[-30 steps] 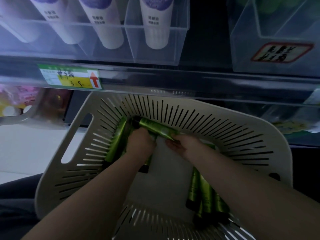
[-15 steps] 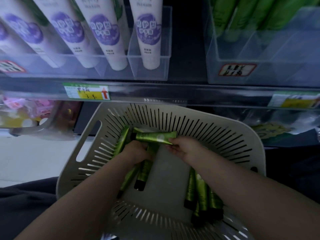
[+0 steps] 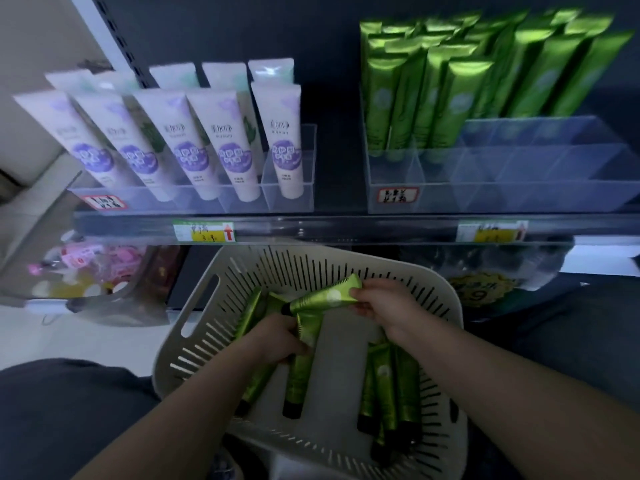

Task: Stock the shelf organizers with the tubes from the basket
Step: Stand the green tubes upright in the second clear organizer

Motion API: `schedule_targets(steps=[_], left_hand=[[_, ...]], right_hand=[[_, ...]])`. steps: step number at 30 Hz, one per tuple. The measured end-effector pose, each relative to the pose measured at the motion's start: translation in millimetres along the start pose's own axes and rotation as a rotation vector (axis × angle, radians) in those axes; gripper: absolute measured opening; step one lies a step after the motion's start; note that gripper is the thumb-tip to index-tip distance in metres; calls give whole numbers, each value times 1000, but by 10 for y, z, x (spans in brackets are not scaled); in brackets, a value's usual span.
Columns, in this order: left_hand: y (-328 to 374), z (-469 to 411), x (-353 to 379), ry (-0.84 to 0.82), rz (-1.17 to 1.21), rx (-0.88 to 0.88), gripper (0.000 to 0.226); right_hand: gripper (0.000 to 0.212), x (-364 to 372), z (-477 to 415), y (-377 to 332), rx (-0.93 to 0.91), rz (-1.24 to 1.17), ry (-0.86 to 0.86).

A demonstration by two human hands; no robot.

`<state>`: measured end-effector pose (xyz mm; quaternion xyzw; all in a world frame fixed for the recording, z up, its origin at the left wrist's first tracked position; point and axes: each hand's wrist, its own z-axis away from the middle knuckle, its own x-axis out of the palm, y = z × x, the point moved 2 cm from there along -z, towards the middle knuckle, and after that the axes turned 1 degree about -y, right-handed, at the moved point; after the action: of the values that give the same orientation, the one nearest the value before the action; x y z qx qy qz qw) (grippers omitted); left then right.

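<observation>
Your right hand (image 3: 382, 303) pinches one green tube (image 3: 325, 297) above the basket (image 3: 446, 306); your left hand (image 3: 277, 336) clutches others inside it. The green organizer (image 3: 502, 181) is part-filled, front compartments empty; several tubes remain.

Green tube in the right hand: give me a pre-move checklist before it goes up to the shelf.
1. Right hand grips the green tube by its crimped end: ok.
2. Tube lifted clear of the basket rim: not ok, it is above the basket floor.
3. Left hand free: not ok, it holds more tubes.
4. Green organizer has open front compartments: ok.
5. Path up past the shelf edge: ok, nothing blocks it.
6. Cap tight: cannot tell.
</observation>
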<state>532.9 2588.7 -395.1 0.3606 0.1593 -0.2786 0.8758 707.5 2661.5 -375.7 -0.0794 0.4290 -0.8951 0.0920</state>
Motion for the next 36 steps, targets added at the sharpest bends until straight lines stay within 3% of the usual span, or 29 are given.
schedule_targets(steps=[12, 16, 21, 27, 36], left_hand=[[477, 461, -215, 57, 52, 258, 22], [772, 589, -258, 88, 51, 363, 29], [1212, 747, -316, 230, -48, 500, 23], [1684, 871, -349, 275, -94, 593, 16], [2457, 954, -469, 429, -271, 697, 23]], right_hand=[[12, -397, 476, -452, -349, 247, 58], [7, -540, 588, -598, -422, 224, 51], [9, -738, 701, -779, -471, 194, 37], [6, -954, 824, -1001, -513, 160, 8], [5, -1285, 943, -1532, -636, 147, -50]])
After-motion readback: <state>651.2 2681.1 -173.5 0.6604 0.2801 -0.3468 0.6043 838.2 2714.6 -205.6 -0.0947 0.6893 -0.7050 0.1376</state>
